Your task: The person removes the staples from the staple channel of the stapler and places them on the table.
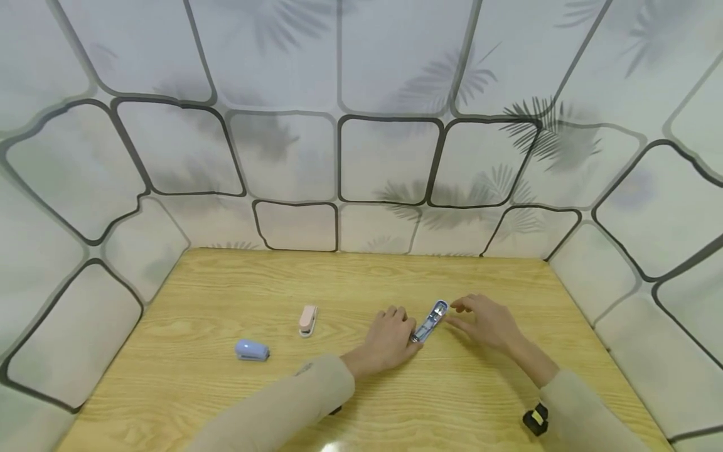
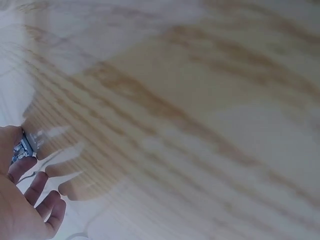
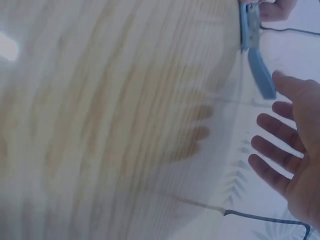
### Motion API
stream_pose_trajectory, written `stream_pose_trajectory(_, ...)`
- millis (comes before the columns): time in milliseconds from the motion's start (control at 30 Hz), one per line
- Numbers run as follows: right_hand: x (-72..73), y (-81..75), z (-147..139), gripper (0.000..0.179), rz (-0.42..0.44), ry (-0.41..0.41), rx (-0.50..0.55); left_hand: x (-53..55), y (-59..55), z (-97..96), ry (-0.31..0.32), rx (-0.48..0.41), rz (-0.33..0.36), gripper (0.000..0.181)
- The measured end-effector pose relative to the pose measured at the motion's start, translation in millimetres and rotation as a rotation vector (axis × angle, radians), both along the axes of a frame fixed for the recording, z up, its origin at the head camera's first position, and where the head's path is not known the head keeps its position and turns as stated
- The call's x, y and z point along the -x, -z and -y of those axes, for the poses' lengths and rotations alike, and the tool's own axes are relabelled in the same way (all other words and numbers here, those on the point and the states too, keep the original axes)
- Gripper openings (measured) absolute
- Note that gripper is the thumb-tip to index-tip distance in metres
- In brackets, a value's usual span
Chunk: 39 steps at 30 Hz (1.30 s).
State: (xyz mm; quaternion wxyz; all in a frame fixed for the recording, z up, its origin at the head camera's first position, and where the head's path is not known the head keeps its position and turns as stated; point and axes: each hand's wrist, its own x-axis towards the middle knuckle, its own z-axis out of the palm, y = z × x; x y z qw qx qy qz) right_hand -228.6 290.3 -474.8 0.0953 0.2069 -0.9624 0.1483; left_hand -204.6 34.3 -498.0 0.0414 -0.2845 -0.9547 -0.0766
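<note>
An opened blue stapler (image 1: 431, 320) lies slantwise between my two hands, its silvery inside facing up. My left hand (image 1: 391, 339) grips its near end between thumb and index finger, the other fingers curved; part of that end is hidden. In the left wrist view only a piece of the stapler (image 2: 27, 144) shows behind the fingers. Beside the far end is my right hand (image 1: 487, 323), fingers loosely extended. The right wrist view shows the stapler's two halves (image 3: 261, 74) spread at an angle, with my right thumb tip right at the end of one half.
To the left on the wood-grain table (image 1: 214, 282) are a small pink stapler (image 1: 307, 320) and a rounded blue stapler (image 1: 251, 350). A small black thing with a yellow patch (image 1: 535, 419) sits beside the right sleeve. Patterned fabric walls (image 1: 384, 163) enclose the table's back and sides.
</note>
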Motion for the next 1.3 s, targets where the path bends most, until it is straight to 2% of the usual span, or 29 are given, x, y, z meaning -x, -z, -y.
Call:
stream_pose_trajectory(133,-9.7,-6.7,8.8,0.028,0.084,0.037,0.122,-0.1,0.7,-0.8,-0.01,-0.006,0.011,0.031)
stream_pose_trajectory(233,-14.8,-10.0,18.6,0.024,0.18,0.063,0.221,0.8,1.7,-1.0,-0.014,-0.016,0.01,0.03)
stream_pose_trajectory(400,-17.8,-9.6,36.6,0.02,0.368,0.082,0.388,1.5,2.6,-0.4,-0.011,-0.011,-0.004,0.031)
stream_pose_trajectory(500,-16.9,-7.6,45.9,0.018,0.434,0.081,0.447,0.8,1.8,0.4,-0.008,-0.001,-0.02,0.032)
stream_pose_trajectory(733,-14.2,-2.1,59.5,0.013,0.447,0.096,0.419,0.8,1.9,0.1,-0.001,0.012,-0.026,0.033)
stream_pose_trajectory(1000,-17.0,-1.7,68.6,0.008,0.468,0.168,0.363,0.4,1.7,-0.5,0.017,0.054,-0.065,0.036)
stream_pose_trajectory(1300,-17.0,-2.7,69.1,0.008,0.513,0.15,0.388,-1.0,-0.8,-1.0,0.018,0.081,-0.075,0.036)
